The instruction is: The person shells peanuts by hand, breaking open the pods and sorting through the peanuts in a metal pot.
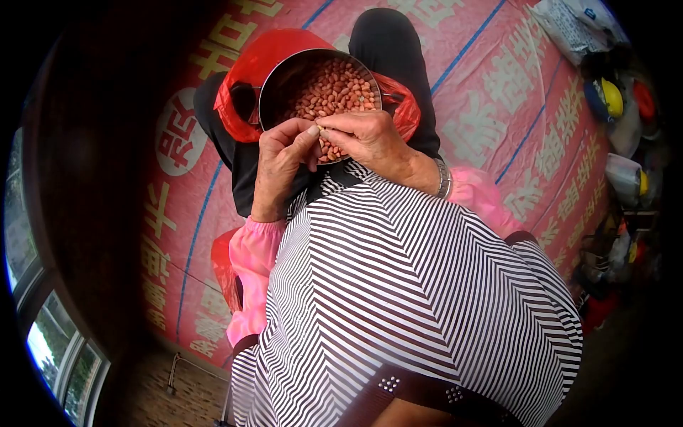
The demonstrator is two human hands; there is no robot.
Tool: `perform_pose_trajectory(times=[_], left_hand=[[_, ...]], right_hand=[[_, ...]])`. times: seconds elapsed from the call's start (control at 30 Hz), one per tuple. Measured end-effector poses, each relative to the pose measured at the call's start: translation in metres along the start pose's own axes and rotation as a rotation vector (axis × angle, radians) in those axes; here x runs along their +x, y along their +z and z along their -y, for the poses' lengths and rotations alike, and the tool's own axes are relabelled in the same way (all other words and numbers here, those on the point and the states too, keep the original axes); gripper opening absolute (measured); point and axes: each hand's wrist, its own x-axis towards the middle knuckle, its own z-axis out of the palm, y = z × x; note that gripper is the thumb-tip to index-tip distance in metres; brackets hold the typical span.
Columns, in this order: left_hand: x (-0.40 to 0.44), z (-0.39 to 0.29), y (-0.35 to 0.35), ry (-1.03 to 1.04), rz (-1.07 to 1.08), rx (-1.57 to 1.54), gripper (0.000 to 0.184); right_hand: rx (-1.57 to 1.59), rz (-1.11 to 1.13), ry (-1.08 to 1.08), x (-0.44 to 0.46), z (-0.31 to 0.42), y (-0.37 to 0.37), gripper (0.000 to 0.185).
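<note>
Pinching a small pale piece [321, 129] over the near side of the pot [279, 96]

The pot's round rim is uncovered at its far side, while both hands overlap its near edge. Open room spreads to the pot's right, where a red printed floor sheet [462, 107] lies; a jumble of goods, with a yellow item [610, 98] among them, sits well apart farther right. Two black trouser legs [388, 50] flank the pot, and a red plastic bag [284, 41] bulges around it. Reddish peanuts [341, 85] lie inside, and a striped garment [384, 263] comes up to its near side. The left hand [284, 149] reaches in from the pot's near left, the right hand [370, 135], with a watch [444, 179] at its wrist, from the near right. Each grip is narrow, fingertips meeting at the piece, which is too small to identify.
</note>
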Motion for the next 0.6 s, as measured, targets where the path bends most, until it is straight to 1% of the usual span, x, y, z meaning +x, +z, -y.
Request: perform_pose_trajectory(times=[0.07, 0.17, 0.27, 0.37, 0.5, 0.6], left_hand=[[0.0, -0.005, -0.002, -0.019, 0.027, 0.045, 0.022], [0.0, -0.009, -0.003, -0.055, 0.052, 0.048, 0.023], [0.001, -0.008, 0.0, -0.075, 0.058, 0.013, 0.023], [0.0, -0.007, 0.004, -0.068, 0.035, 0.009, 0.023], [-0.001, -0.004, 0.009, -0.052, 0.002, 0.001, 0.021], [0.0, -0.003, 0.008, -0.101, 0.011, -0.094, 0.021]], right_hand=[[0.076, 0.059, 0.097, 0.0, 0.004, -0.002, 0.01], [0.213, 0.066, 0.167, 0.002, 0.009, -0.004, 0.012], [0.38, 0.094, 0.337, 0.003, 0.006, -0.009, 0.015], [0.637, 0.142, 0.583, 0.007, 0.002, -0.015, 0.018], [0.703, 0.134, 0.59, 0.004, -0.003, -0.017, 0.02], [0.737, 0.109, 0.607, 0.003, -0.003, -0.017, 0.019]])
